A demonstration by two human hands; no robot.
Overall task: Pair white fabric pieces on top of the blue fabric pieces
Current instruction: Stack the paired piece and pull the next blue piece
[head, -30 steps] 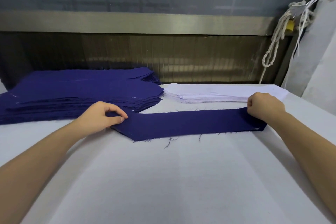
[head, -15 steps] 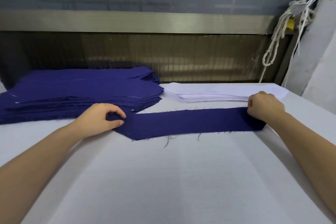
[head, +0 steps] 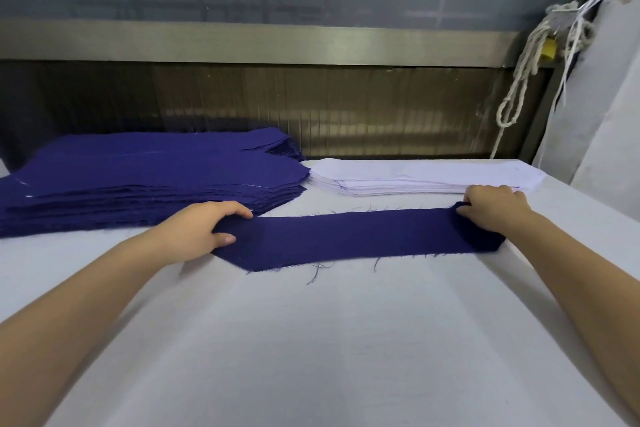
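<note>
A long blue fabric strip (head: 349, 236) with frayed edges lies flat across the white table (head: 311, 340). My left hand (head: 204, 230) pinches its left end between thumb and fingers. My right hand (head: 495, 206) grips its right end with curled fingers. Behind the strip, a tall stack of blue fabric pieces (head: 145, 177) sits at the back left. A stack of white fabric pieces (head: 415, 177) lies at the back right, just beyond my right hand.
A metal rail and ribbed wall panel (head: 311, 107) close off the table's far side. White rope (head: 519, 80) hangs at the right by a pale curtain (head: 602, 114). The table's right edge slopes away near my right arm.
The blue strip has shifted a little away from me and now lies flatter. Both hands kept hold of its ends.
</note>
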